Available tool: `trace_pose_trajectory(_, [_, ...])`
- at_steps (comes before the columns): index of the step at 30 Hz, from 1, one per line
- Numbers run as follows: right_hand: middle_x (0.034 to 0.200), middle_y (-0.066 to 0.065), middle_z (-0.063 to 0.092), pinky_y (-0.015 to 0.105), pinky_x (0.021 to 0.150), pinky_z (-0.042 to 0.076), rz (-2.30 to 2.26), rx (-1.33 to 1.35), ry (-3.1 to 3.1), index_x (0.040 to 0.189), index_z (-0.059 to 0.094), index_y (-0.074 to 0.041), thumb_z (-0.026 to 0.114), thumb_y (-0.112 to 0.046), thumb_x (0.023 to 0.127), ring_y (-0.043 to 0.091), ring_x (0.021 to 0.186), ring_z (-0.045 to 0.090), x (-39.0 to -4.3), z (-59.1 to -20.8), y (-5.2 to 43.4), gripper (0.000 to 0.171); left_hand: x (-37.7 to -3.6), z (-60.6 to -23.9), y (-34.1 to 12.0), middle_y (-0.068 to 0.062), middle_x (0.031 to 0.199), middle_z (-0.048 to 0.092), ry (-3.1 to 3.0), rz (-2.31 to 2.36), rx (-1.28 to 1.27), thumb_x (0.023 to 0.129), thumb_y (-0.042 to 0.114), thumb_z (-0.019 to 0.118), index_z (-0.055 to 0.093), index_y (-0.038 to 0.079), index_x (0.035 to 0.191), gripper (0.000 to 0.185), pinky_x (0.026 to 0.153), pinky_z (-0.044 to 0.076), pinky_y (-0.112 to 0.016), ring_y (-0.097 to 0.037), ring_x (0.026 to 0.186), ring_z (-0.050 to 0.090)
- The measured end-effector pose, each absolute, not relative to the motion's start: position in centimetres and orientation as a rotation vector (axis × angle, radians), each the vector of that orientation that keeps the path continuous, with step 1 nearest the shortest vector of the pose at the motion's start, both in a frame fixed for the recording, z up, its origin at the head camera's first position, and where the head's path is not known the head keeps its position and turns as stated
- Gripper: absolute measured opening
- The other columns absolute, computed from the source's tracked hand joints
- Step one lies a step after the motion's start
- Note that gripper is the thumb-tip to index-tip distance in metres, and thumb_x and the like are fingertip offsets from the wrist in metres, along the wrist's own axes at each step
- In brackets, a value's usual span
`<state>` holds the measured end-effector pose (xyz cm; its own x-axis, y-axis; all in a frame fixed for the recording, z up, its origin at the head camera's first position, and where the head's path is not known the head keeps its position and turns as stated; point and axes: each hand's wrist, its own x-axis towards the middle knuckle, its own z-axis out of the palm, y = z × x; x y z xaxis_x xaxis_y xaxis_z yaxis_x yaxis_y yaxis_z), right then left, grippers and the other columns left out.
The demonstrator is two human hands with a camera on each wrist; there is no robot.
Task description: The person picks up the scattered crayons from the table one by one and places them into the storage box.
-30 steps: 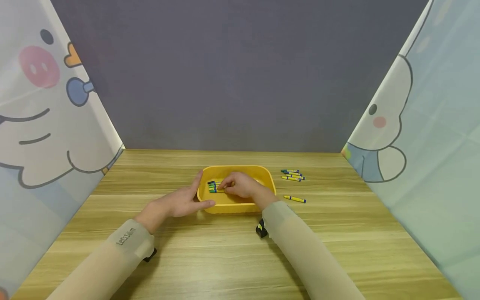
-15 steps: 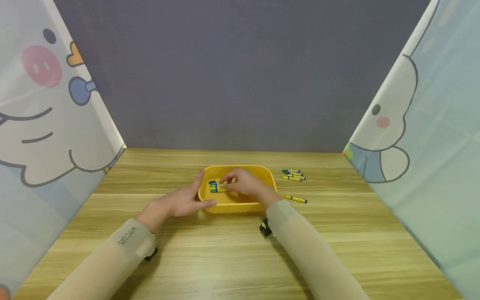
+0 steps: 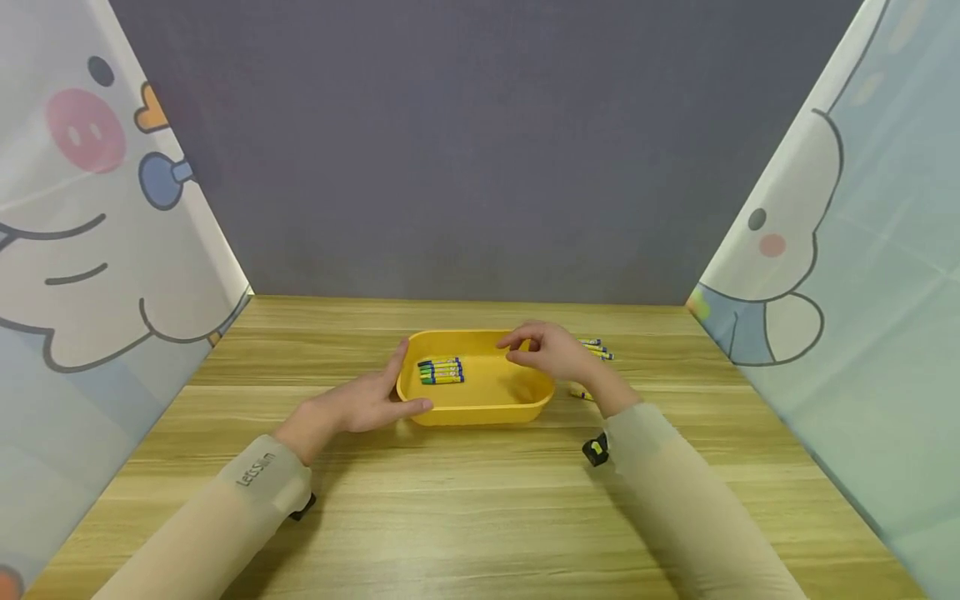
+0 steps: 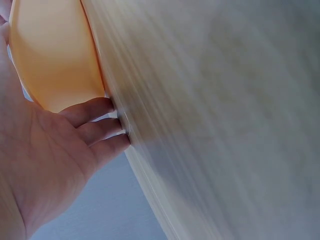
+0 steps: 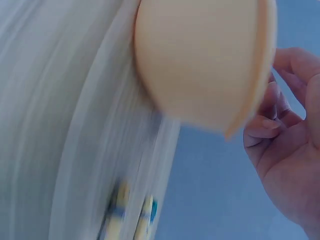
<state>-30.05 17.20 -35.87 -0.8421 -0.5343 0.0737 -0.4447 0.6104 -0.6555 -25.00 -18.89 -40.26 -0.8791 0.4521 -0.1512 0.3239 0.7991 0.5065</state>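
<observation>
Near the table's (image 3: pixel 480 500) back edge, the left hand (image 3: pixel 360 406) holds the yellow tray (image 3: pixel 480 406); the right hand (image 3: pixel 551 354) hovers above, loose-fingered, empty.

– What can't you see well?
– My right hand (image 3: pixel 551 354) hides some of the small yellow and blue crayons on the table (image 3: pixel 596 348).
– Anything fuzzy?
– My right wrist view blurs those crayons and the yellow plastic tub (image 5: pixel 200 60).

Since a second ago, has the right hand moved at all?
Yes. The right hand has left the crayons in the yellow tray and shifted right, now above the tray's right rim, holding nothing.
</observation>
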Motion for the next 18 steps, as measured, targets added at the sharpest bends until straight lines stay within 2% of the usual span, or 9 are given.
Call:
trace_pose_trajectory(3, [0.134, 0.012, 0.072, 0.03, 0.069, 0.047, -1.081, -0.793, 2.72, 0.133, 0.079, -0.009, 0.073, -0.02, 0.107, 0.017, 0.072, 0.05, -29.9, -35.9, 19.8, 0.029, -24.9, -40.2, -18.9, -0.034, 0.163, 0.05, 2.722, 0.696, 0.594, 0.101, 0.081, 0.055, -0.025, 0.015, 0.173, 0.126, 0.122, 0.045, -0.061, -0.036, 0.135, 0.064])
trace_pose_trajectory(6, [0.134, 0.014, 0.073, 0.029, 0.069, 0.047, -1.097, -0.775, 2.738, 0.133, 0.079, -0.009, 0.073, -0.019, 0.107, 0.017, 0.075, 0.052, -29.8, -36.2, 22.2, 0.028, -24.8, -40.2, -18.9, -0.035, 0.163, 0.05, 2.721, 0.692, 0.591, 0.101, 0.082, 0.054, -0.026, 0.015, 0.173, 0.126, 0.121, 0.045, -0.061, -0.037, 0.134, 0.065])
trace_pose_trajectory(9, [0.131, 0.017, 0.072, 0.029, 0.07, 0.049, -1.083, -0.756, 2.731, 0.134, 0.079, -0.009, 0.072, -0.018, 0.108, 0.018, 0.078, 0.053, -29.6, -36.5, 24.5, 0.028, -24.7, -40.2, -18.9, -0.034, 0.164, 0.048, 2.718, 0.686, 0.579, 0.1, 0.083, 0.053, -0.027, 0.017, 0.172, 0.127, 0.121, 0.045, -0.062, -0.039, 0.139, 0.062])
trace_pose_trajectory(12, [0.136, 0.02, 0.071, 0.028, 0.071, 0.049, -1.044, -0.737, 2.684, 0.137, 0.077, -0.007, 0.072, -0.016, 0.108, 0.017, 0.08, 0.053, -29.2, -36.9, 26.7, 0.031, -24.7, -40.1, -18.9, -0.034, 0.165, 0.048, 2.714, 0.684, 0.57, 0.1, 0.084, 0.053, -0.026, 0.017, 0.173, 0.127, 0.122, 0.044, -0.062, -0.041, 0.141, 0.061])
trace_pose_trajectory(14, [0.139, 0.021, 0.069, 0.028, 0.069, 0.048, -1.019, -0.711, 2.638, 0.14, 0.075, -0.006, 0.073, -0.015, 0.107, 0.017, 0.076, 0.052, -29.0, -37.2, 28.0, 0.035, -24.7, -40.1, -18.8, -0.032, 0.166, 0.048, 2.714, 0.683, 0.555, 0.099, 0.085, 0.054, -0.025, 0.018, 0.173, 0.127, 0.123, 0.043, -0.061, -0.04, 0.143, 0.06])
trace_pose_trajectory(18, [0.138, 0.02, 0.071, 0.03, 0.075, 0.053, -0.93, -0.692, 2.598, 0.141, 0.075, -0.007, 0.076, -0.017, 0.104, 0.017, 0.089, 0.063, -28.7, -37.8, 29.9, 0.038, -24.8, -40.1, -18.8, -0.033, 0.166, 0.047, 2.715, 0.669, 0.548, 0.098, 0.086, 0.052, -0.026, 0.018, 0.173, 0.127, 0.123, 0.043, -0.062, -0.042, 0.145, 0.059])
